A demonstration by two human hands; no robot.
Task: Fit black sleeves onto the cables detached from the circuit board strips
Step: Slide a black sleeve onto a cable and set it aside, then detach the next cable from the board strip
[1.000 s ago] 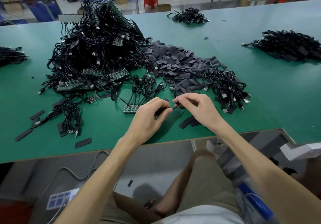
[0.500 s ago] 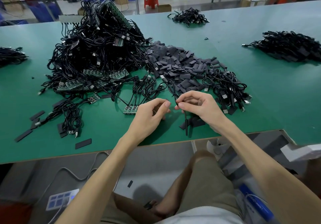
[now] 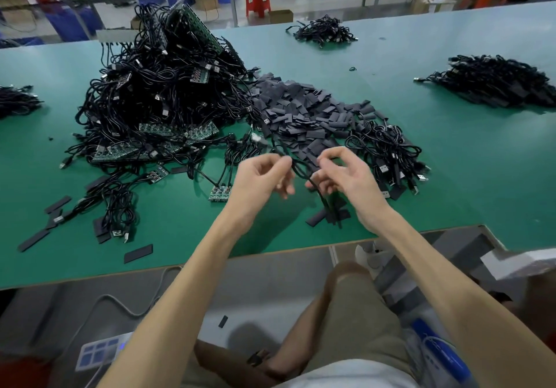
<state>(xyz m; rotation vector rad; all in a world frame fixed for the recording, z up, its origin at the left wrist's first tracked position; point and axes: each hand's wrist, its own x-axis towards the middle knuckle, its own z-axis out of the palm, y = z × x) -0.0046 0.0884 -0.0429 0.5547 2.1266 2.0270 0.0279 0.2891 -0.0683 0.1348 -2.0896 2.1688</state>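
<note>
At the near edge of the green table (image 3: 451, 192), the left hand (image 3: 258, 177) pinches a black cable (image 3: 299, 169) between thumb and forefinger. The cable crosses the gap, and the right hand (image 3: 349, 177) has its fingers curled round it a bit lower, with the tail hanging down to the table. To me this is the bit where one cable gets held clear of the tangle and lined up for sleeving. Can't tell if a sleeve is on it yet, it's all black on black. My guess for the next move: one hand has to free up, grab a sleeve, then feed the cable's end into that flat opening, which wants a steady pinch close to the tip.

Around it, left to right: a small pile (image 3: 15, 101) at the far left edge, then loose sleeves (image 3: 57, 204) scattered toward the front. Next comes the big heap (image 3: 156, 98) of cables with green strips (image 3: 177, 130) poking out, and a little board (image 3: 219, 193) just left of the left hand. Behind the hands sits the sleeve pile (image 3: 301, 107), touching the heap on one side and a bundle (image 3: 388, 149) on the other. Way off right there's another dark pile (image 3: 496, 83).

What's in the way: the cable seems to lead back into the tangle, so it could snag, and some flat sleeves (image 3: 317, 217) lie right by the hanging tail.
</note>
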